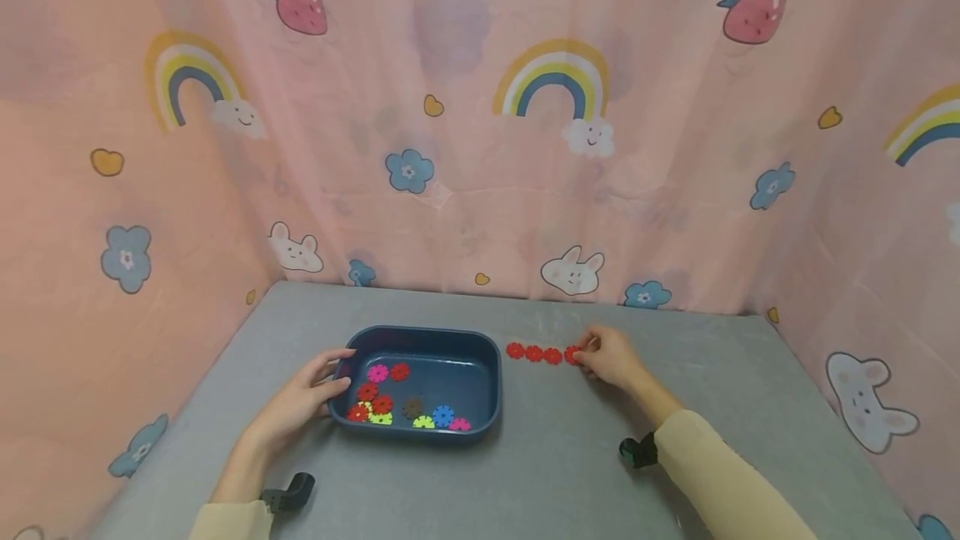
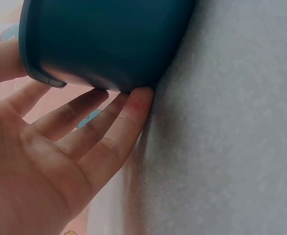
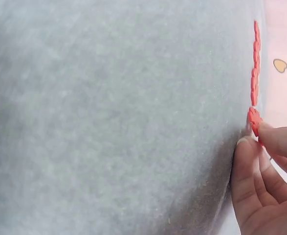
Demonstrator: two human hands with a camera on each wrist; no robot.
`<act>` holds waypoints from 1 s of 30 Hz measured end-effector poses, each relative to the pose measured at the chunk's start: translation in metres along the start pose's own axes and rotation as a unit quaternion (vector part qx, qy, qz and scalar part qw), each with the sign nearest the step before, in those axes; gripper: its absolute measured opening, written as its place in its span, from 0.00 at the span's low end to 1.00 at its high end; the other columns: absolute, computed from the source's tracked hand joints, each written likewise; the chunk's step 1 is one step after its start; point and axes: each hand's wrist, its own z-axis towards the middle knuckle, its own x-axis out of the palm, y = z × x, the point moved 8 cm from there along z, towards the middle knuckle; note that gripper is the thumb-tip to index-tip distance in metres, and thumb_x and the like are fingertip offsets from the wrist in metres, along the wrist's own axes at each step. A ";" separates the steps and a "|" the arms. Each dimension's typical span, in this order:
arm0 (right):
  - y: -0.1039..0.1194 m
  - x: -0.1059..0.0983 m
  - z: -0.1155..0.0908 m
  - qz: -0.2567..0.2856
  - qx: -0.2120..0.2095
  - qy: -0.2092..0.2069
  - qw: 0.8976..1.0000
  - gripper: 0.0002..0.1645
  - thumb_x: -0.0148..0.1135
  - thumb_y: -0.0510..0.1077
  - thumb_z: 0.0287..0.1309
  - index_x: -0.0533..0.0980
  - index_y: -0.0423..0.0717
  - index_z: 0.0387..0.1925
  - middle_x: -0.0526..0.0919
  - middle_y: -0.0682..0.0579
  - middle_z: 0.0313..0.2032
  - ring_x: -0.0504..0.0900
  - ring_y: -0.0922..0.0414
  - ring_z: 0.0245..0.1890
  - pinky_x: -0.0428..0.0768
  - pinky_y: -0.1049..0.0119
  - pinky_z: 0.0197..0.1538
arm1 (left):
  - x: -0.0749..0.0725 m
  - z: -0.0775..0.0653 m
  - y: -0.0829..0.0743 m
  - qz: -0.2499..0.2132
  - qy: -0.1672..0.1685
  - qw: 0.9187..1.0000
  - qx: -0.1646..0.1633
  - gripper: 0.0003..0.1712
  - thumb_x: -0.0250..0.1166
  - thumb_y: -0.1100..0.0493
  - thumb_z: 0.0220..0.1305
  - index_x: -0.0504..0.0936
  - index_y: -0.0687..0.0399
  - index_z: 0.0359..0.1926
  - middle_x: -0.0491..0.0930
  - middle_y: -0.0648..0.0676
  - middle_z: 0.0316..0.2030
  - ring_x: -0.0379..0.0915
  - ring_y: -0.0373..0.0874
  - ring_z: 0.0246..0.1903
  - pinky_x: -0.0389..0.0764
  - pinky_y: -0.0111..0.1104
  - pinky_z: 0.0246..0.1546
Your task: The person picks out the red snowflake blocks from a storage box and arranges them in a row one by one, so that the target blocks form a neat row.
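In the head view, my left hand (image 1: 296, 396) holds the left end of a dark blue rectangular tub (image 1: 497, 390). The left wrist view shows the thumb at the tub's rim and fingertips (image 2: 139, 100) against its outer wall (image 2: 104, 44). My right hand (image 1: 609, 359) pinches a red notched plastic disc (image 1: 572, 354) between thumb and fingers, low at the table. That disc (image 3: 253, 120) looks slightly tilted in the right wrist view. It stands at the right end of a row of red discs (image 1: 534, 353) lying flat right of the tub.
Inside the tub lie several loose discs: pink (image 1: 378, 373), red (image 1: 401, 372), yellow (image 1: 423, 422), blue (image 1: 443, 416) and brown (image 1: 412, 407). The grey tabletop (image 1: 555, 473) ends at a pink patterned curtain (image 1: 480, 215) behind and at both sides.
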 end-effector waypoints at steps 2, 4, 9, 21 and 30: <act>0.000 -0.001 0.000 -0.007 0.005 0.003 1.000 0.08 0.67 0.37 0.64 0.76 0.37 0.39 0.80 0.48 0.28 0.79 0.55 0.23 0.83 0.62 0.30 | 0.000 0.000 0.001 -0.002 0.000 1.000 0.000 0.30 0.60 0.56 0.75 0.64 0.47 0.74 0.50 0.69 0.77 0.60 0.65 0.70 0.77 0.49 0.58; 0.001 -0.002 -0.001 -0.018 0.006 0.006 1.000 0.08 0.67 0.38 0.65 0.76 0.37 0.39 0.80 0.48 0.28 0.79 0.55 0.24 0.83 0.63 0.30 | 0.001 0.000 0.001 -0.002 0.002 1.000 0.001 0.30 0.59 0.56 0.75 0.64 0.48 0.74 0.50 0.69 0.77 0.61 0.65 0.70 0.77 0.48 0.57; 0.011 -0.008 0.000 -0.028 -0.010 0.019 0.999 0.08 0.65 0.37 0.67 0.77 0.36 0.41 0.79 0.47 0.30 0.77 0.54 0.25 0.82 0.62 0.30 | 0.001 -0.001 -0.001 -0.005 0.004 1.000 0.005 0.30 0.58 0.57 0.76 0.63 0.50 0.75 0.50 0.71 0.76 0.64 0.64 0.68 0.79 0.45 0.54; 0.065 -0.015 -0.009 -0.048 -0.061 0.017 0.997 0.09 0.64 0.43 0.68 0.81 0.42 0.43 0.84 0.48 0.38 0.79 0.53 0.34 0.82 0.61 0.37 | 0.000 -0.002 -0.003 -0.001 0.002 1.000 0.002 0.30 0.57 0.59 0.76 0.63 0.50 0.75 0.48 0.71 0.77 0.60 0.66 0.70 0.78 0.48 0.56; 0.113 -0.012 -0.022 -0.013 -0.095 -0.002 0.995 0.08 0.66 0.45 0.67 0.82 0.46 0.44 0.84 0.50 0.39 0.80 0.51 0.41 0.83 0.61 0.40 | 0.003 -0.003 -0.005 -0.003 0.017 1.000 0.012 0.31 0.58 0.57 0.77 0.61 0.52 0.76 0.45 0.72 0.77 0.53 0.67 0.73 0.76 0.51 0.59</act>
